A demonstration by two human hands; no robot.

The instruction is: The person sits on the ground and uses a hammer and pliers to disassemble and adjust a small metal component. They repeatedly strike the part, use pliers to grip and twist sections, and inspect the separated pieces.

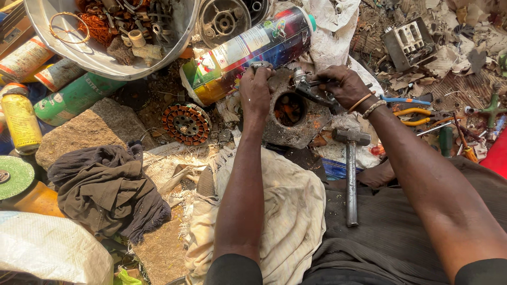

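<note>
My left hand (255, 89) clamps the motor housing's (296, 124) rim, hiding it; my right hand (343, 84) grips pliers (311, 91), hammer (350, 174) just below.

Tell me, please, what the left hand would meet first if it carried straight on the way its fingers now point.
Probably the large spray can lying just beyond the left hand, which grips the rim of the motor housing. Depth is hard to judge from above.
</note>
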